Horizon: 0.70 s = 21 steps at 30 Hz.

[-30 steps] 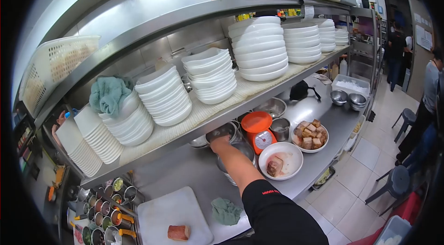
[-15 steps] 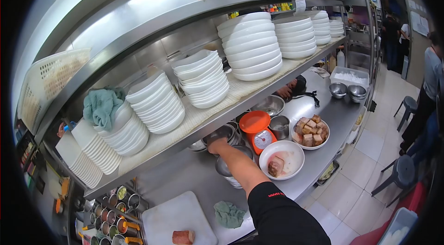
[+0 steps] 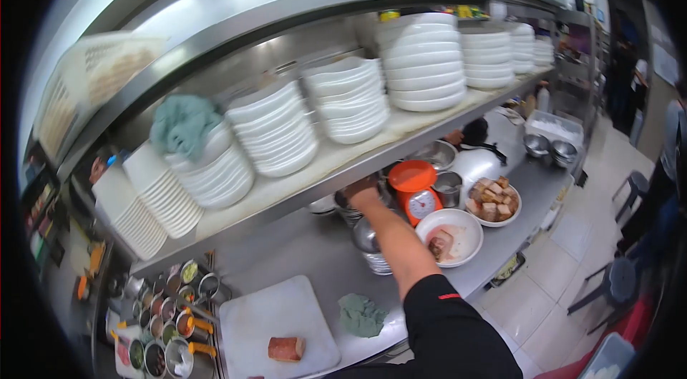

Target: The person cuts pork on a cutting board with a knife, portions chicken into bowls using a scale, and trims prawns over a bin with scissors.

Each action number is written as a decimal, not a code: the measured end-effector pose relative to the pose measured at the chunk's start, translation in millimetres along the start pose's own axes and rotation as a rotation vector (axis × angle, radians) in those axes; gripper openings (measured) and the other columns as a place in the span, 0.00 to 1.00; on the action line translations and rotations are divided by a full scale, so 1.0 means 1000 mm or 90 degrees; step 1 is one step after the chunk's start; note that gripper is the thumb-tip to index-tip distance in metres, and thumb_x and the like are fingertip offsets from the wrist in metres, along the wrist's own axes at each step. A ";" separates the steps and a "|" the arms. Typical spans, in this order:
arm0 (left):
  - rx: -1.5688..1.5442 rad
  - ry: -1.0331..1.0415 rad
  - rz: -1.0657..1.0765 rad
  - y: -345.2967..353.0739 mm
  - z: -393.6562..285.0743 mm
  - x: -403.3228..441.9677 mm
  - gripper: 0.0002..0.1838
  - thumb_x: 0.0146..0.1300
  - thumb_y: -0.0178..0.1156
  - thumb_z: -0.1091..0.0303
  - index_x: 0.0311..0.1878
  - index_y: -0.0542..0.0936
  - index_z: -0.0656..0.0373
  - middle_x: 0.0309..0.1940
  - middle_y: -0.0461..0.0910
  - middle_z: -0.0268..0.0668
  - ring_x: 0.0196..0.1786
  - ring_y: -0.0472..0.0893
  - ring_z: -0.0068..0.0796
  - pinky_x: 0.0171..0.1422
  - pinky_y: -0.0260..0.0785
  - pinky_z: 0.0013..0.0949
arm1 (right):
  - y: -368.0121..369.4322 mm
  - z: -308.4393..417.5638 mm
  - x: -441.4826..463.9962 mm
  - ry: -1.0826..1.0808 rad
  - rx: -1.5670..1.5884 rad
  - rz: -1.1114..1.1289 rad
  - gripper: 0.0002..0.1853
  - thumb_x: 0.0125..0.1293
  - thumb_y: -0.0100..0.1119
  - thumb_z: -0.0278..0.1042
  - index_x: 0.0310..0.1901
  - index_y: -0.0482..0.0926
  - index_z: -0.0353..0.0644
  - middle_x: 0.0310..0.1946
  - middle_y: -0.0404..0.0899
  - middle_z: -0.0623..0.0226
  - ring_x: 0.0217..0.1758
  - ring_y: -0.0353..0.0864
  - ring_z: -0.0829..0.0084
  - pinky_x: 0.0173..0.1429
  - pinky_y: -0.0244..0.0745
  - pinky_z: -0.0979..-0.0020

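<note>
Mostly the camera since the last frame: shelf (image 3: 286, 198), board (image 3: 272, 307) and bowls slid together, layout same. Right hand (image 3: 363, 193) is still in under the shelf lip, at the steel bowls (image 3: 349, 213) on the counter (image 3: 275, 250), back side. Fingers are in shadow, so can't tell if they're apart or clamped on a rim. Arm runs low and straight, probably because the shelf leaves little headroom. Left hand: can't make it out. Second stack (image 3: 377, 263) sits just beside the forearm, toward the front edge; nested, likely to save space. Orange scale (image 3: 412, 176) is past the hand, presumably parked within reach. White bowl (image 3: 469, 239) with pinkish meat is near the front edge; meat cubes (image 3: 494, 200) in the next bowl farther right. Board is at the counter's left end, one meat block (image 3: 286, 349) by its near side; flat face down looks stable. Cloth (image 3: 362, 314) lies bunched beside the board, probably for quick wipes.
</note>
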<state>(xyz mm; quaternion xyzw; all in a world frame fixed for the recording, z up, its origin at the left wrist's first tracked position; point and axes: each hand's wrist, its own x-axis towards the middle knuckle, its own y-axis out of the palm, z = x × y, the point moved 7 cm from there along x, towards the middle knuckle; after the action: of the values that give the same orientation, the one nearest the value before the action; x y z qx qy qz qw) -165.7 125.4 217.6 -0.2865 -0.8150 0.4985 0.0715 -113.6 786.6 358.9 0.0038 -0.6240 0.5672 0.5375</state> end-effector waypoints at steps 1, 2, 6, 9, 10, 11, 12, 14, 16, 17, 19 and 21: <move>-0.056 0.006 0.002 0.002 0.011 0.004 0.23 0.66 0.62 0.53 0.57 0.78 0.59 0.38 0.85 0.46 0.39 0.85 0.36 0.47 0.77 0.40 | 0.000 0.007 0.004 -0.051 0.012 -0.012 0.22 0.68 0.47 0.40 0.62 0.76 0.45 0.66 0.71 0.56 0.70 0.68 0.57 0.70 0.60 0.50; -0.018 0.013 -0.033 -0.013 -0.013 -0.003 0.20 0.64 0.63 0.54 0.51 0.81 0.60 0.35 0.86 0.45 0.39 0.86 0.39 0.47 0.77 0.40 | 0.001 0.016 0.008 -0.102 0.027 -0.020 0.23 0.67 0.48 0.40 0.62 0.75 0.45 0.66 0.70 0.55 0.70 0.67 0.56 0.70 0.60 0.48; -0.051 0.077 -0.054 -0.051 -0.038 0.000 0.20 0.62 0.65 0.56 0.50 0.82 0.61 0.39 0.86 0.46 0.41 0.87 0.41 0.48 0.78 0.38 | -0.017 0.104 -0.042 -0.261 0.112 0.221 0.13 0.66 0.50 0.39 0.47 0.81 0.50 0.52 0.80 0.58 0.61 0.75 0.56 0.69 0.57 0.40; -0.116 0.137 -0.045 -0.075 -0.026 0.023 0.21 0.64 0.64 0.56 0.54 0.80 0.60 0.41 0.86 0.46 0.40 0.87 0.40 0.47 0.78 0.37 | -0.023 0.214 -0.106 -0.425 0.048 0.331 0.07 0.63 0.55 0.38 0.38 0.81 0.52 0.42 0.82 0.62 0.54 0.78 0.58 0.64 0.55 0.35; -0.132 0.131 -0.025 -0.080 -0.017 0.035 0.22 0.64 0.64 0.56 0.56 0.79 0.59 0.40 0.86 0.45 0.40 0.87 0.40 0.47 0.78 0.37 | -0.011 0.247 -0.135 -0.497 0.026 0.284 0.06 0.62 0.56 0.37 0.38 0.82 0.53 0.40 0.82 0.64 0.52 0.78 0.59 0.66 0.52 0.33; -0.106 0.162 -0.031 -0.082 -0.004 0.051 0.26 0.64 0.63 0.55 0.61 0.75 0.57 0.40 0.86 0.45 0.41 0.86 0.43 0.47 0.78 0.38 | -0.009 0.283 -0.164 -0.527 0.115 0.313 0.06 0.63 0.55 0.36 0.37 0.82 0.53 0.37 0.82 0.66 0.50 0.78 0.61 0.69 0.47 0.33; -0.126 0.172 -0.019 -0.090 0.000 0.063 0.29 0.64 0.63 0.54 0.65 0.71 0.58 0.40 0.86 0.44 0.42 0.85 0.47 0.50 0.77 0.41 | 0.016 0.316 -0.194 -0.551 0.177 0.382 0.07 0.63 0.55 0.35 0.38 0.83 0.54 0.37 0.83 0.69 0.52 0.78 0.62 0.72 0.43 0.33; -0.071 0.152 -0.016 -0.089 0.023 0.095 0.35 0.65 0.61 0.51 0.70 0.63 0.58 0.39 0.86 0.47 0.44 0.84 0.51 0.53 0.75 0.45 | 0.042 0.377 -0.256 -0.536 0.263 0.489 0.06 0.57 0.58 0.33 0.33 0.84 0.56 0.36 0.84 0.69 0.52 0.80 0.62 0.72 0.48 0.35; 0.069 0.146 0.041 -0.063 0.054 0.136 0.39 0.66 0.58 0.49 0.73 0.57 0.57 0.40 0.85 0.49 0.46 0.83 0.53 0.54 0.74 0.47 | 0.050 0.427 -0.308 -0.585 0.165 0.600 0.08 0.56 0.58 0.34 0.35 0.85 0.55 0.36 0.84 0.68 0.54 0.80 0.64 0.71 0.52 0.38; 0.139 0.141 0.069 -0.053 0.066 0.151 0.40 0.66 0.57 0.49 0.75 0.55 0.57 0.40 0.85 0.51 0.47 0.83 0.53 0.55 0.74 0.48 | 0.049 0.441 -0.324 -0.617 0.095 0.653 0.11 0.59 0.60 0.40 0.43 0.85 0.55 0.39 0.84 0.64 0.56 0.80 0.63 0.71 0.52 0.37; 0.151 0.161 0.111 -0.041 0.079 0.165 0.40 0.66 0.56 0.48 0.75 0.54 0.57 0.43 0.84 0.53 0.49 0.82 0.54 0.55 0.74 0.49 | 0.017 0.458 -0.310 -0.592 0.129 0.652 0.15 0.61 0.60 0.46 0.47 0.83 0.53 0.42 0.84 0.60 0.57 0.79 0.61 0.70 0.53 0.36; 0.152 0.156 0.200 -0.042 0.076 0.165 0.39 0.66 0.55 0.47 0.74 0.57 0.57 0.44 0.83 0.53 0.49 0.82 0.54 0.55 0.74 0.49 | -0.030 0.472 -0.267 -0.595 0.194 0.544 0.25 0.62 0.61 0.56 0.54 0.79 0.47 0.48 0.82 0.56 0.58 0.79 0.57 0.68 0.60 0.42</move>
<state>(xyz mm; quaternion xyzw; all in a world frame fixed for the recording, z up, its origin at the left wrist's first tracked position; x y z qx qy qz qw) -348.8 141.1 187.5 -0.4575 -0.6808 0.5581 0.1252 -296.9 278.8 303.7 0.0778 -0.6512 0.7517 -0.0696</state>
